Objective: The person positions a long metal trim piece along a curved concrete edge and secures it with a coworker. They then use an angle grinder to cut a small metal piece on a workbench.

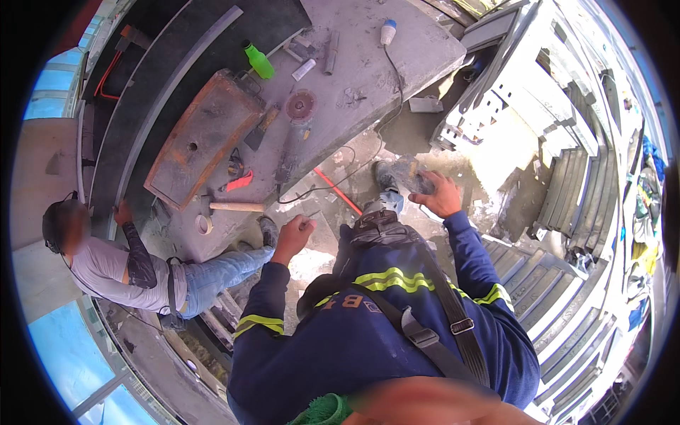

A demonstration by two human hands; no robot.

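Note:
My left hand is closed, its fingers curled together, above the floor beside the bench corner. A small thin light thing seems to stick out at its fingertips, too small to name. Out in front of my body, my right hand has its thumb and fingers bent around the edge of a dusty grey flat piece; its kind is unclear. Just left of that piece shows a dusty shoe. Nearest to my left hand on the bench lies a hammer with a wooden handle, beside a roll of tape.
On the grey bench are an angle grinder, a scraper, a rusty metal block, a green bottle and a corded plug. A co-worker stands left. Stacked metal forms line the right; a red rod lies ahead.

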